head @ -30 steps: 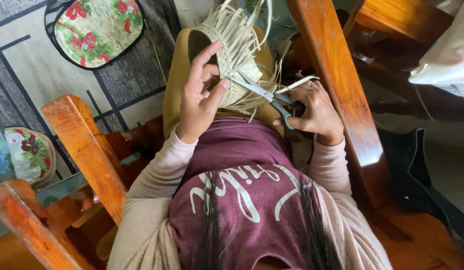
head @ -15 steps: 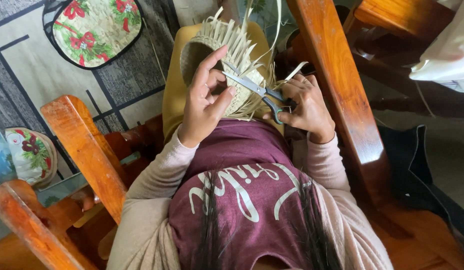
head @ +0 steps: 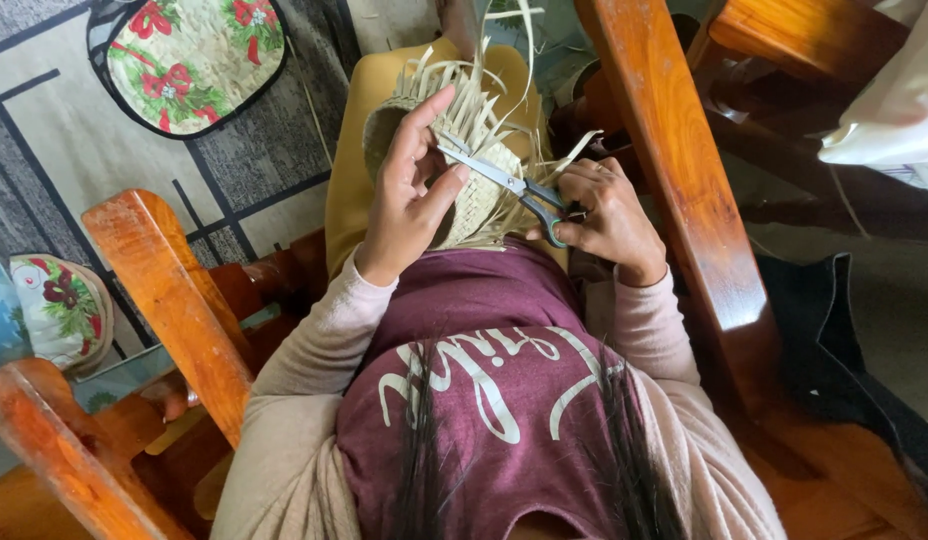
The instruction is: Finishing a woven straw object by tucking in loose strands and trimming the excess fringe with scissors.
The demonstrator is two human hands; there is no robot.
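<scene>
right hand (head: 609, 215) is wrapped tight around the scissors (head: 519, 188), fingers through the dark handles, blades a bit open and pointing away from the grip toward the left hand (head: 409, 195). that hand is closed over the woven hat (head: 464, 170) sitting in the lap, thumb pressed on the weave right at the blade tips, loose straw ends (head: 464, 90) sticking up just past it. honestly the thumb looks too close; one snip with the tips drifting and it could get nicked. also easy to cut into the weave itself instead of a stray strand. beyond the hat there's a patterned rug (head: 74, 140) and a floral cushion (head: 194, 55).
</scene>
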